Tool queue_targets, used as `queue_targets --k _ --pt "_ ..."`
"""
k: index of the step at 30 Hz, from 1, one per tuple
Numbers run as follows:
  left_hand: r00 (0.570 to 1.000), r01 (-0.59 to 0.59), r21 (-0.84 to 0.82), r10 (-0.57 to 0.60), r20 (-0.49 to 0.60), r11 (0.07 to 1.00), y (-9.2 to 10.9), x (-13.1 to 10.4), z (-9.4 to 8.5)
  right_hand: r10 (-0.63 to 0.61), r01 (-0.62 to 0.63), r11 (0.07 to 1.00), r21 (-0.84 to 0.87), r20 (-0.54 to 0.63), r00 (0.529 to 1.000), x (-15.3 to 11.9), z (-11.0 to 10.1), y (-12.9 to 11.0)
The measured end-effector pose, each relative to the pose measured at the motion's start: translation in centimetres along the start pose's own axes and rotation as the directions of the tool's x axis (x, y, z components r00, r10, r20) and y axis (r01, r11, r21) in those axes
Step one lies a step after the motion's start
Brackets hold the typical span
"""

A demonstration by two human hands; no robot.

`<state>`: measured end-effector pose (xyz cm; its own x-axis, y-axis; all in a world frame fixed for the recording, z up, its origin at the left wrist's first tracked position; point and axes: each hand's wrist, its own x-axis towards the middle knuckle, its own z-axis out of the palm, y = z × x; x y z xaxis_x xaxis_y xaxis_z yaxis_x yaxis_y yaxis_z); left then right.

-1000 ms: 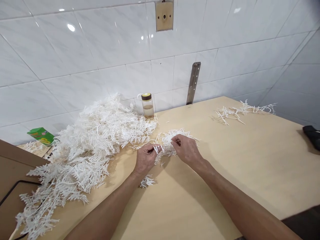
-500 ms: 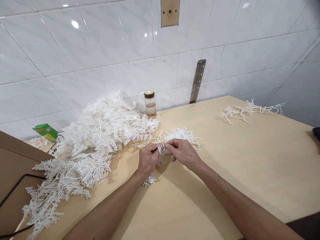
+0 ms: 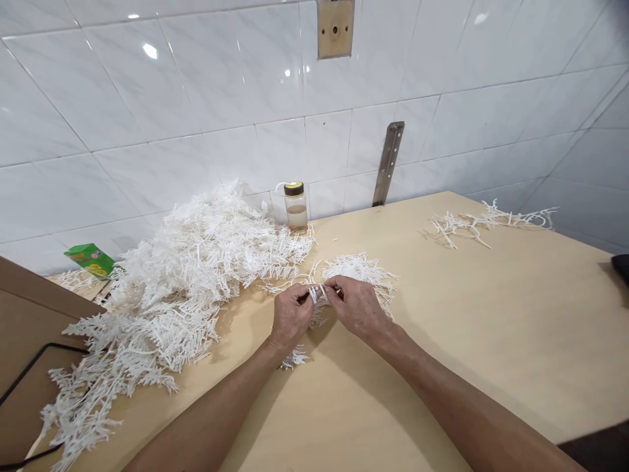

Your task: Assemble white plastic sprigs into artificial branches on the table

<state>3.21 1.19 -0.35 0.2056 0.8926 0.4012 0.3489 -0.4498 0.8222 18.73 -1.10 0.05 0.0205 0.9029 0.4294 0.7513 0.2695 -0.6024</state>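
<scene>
In the middle of the table my left hand [image 3: 293,313] is closed in a pinch on a small white branched plastic sprig [image 3: 314,295]. Fingers of my right hand [image 3: 354,301] pinch the same sprig from the right, so the two hands nearly meet. Just behind them lies a small heap of white sprigs [image 3: 361,267], partly covered by my right hand. A few more sprig tips [image 3: 295,357] show below my left wrist. On the left spreads a large pile of white branched sprigs [image 3: 196,262].
A lidded bottle [image 3: 297,208] with liquid stands against the tiled wall beside the pile. Bare white stems [image 3: 472,223] lie at the far right. A green packet [image 3: 91,260] and a brown cardboard box [image 3: 39,341] are at the left. A metal bracket [image 3: 388,164] leans by the wall.
My right hand has turned slightly, its fingers now more tucked together at the sprig. My left hand stays nearly where it was. The whole view has shifted a little.
</scene>
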Motion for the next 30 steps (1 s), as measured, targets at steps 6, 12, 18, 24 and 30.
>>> queue_targets --k 6,12,18,24,30 --pt "0.999 -0.034 0.072 0.035 -0.018 0.997 0.3 0.2 -0.2 -0.019 0.020 0.996 -0.087 0.007 1.000 -0.2 0.2 -0.6" --pt "0.993 -0.120 0.049 0.121 -0.014 0.992 0.6 0.2 -0.4 0.209 -0.217 0.974 0.058 0.126 0.970 0.3 -0.4 -0.8" --pt "0.996 -0.087 0.013 0.088 -0.009 0.996 0.2 0.2 -0.4 0.235 -0.238 0.970 -0.057 -0.062 0.970 1.1 -1.8 1.6" --pt "1.000 -0.027 0.064 0.026 0.015 0.998 -0.5 0.2 -0.2 0.255 -0.265 0.934 0.241 0.073 0.964 0.8 -2.2 0.8" --pt "0.999 -0.013 0.100 0.008 0.052 0.995 -0.1 0.1 -0.2 0.222 -0.278 0.928 0.249 0.230 0.948 0.4 -2.2 -1.3"
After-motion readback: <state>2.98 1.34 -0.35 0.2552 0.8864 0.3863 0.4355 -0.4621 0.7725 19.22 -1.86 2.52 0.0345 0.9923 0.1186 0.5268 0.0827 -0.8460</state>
